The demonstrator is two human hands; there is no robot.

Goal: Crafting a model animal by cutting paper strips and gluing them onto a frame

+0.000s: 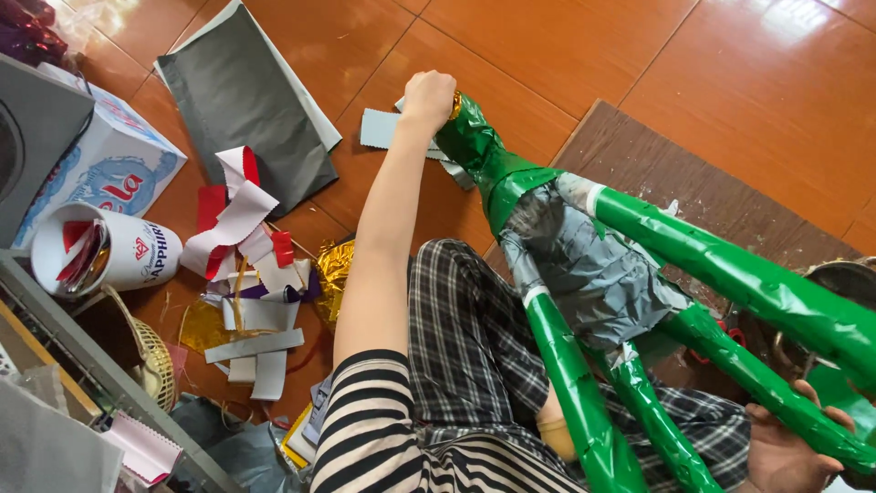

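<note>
A frame wrapped in shiny green foil lies across my lap, with several long green rods spreading to the lower right. Its middle is covered in crumpled grey tape. The narrow green end points to the upper middle and has a gold tip. My left hand is stretched out and closed around that tip. My right hand sits at the lower right corner, fingers curled under one green rod. My legs in checked trousers are under the frame.
A dark grey sheet lies on the orange tiled floor at upper left. Red, white and grey paper scraps and gold foil litter the left. A white tub, a cardboard box, a wicker basket and a brown board surround me.
</note>
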